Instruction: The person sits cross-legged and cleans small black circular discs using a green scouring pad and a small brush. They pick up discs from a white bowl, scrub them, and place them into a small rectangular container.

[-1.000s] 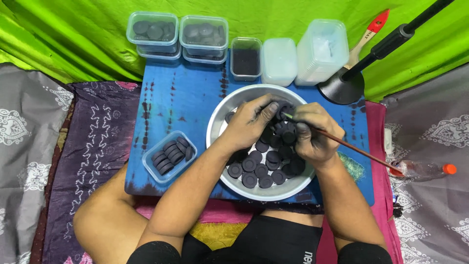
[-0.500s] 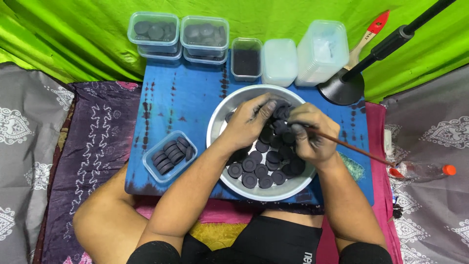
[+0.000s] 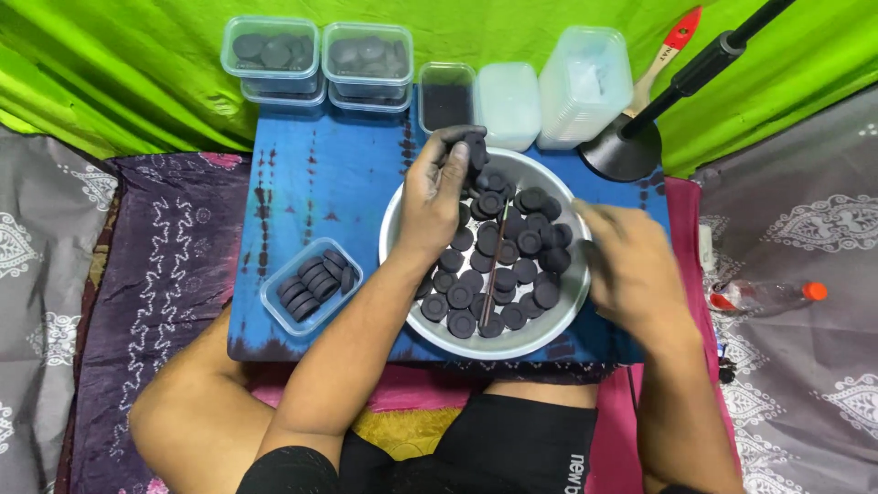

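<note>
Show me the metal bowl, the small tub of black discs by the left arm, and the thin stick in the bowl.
metal bowl (image 3: 549, 336), head view, bare lower rim.
small tub (image 3: 311, 285), head view, discs inside.
thin stick (image 3: 495, 265), head view, mid-shaft.

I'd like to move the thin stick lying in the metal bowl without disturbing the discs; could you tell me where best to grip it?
Pinch the thin stick from above near its upper end, which rests raised on the black discs. It lies nearly lengthwise toward the person, so fingers should close across it from left and right; its lower end sinks among discs by the metal bowl rim.

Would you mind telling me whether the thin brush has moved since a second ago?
Yes. The thin brush has left the right hand and now lies on the discs inside the metal bowl, instead of jutting out rightwards over its rim.
</note>
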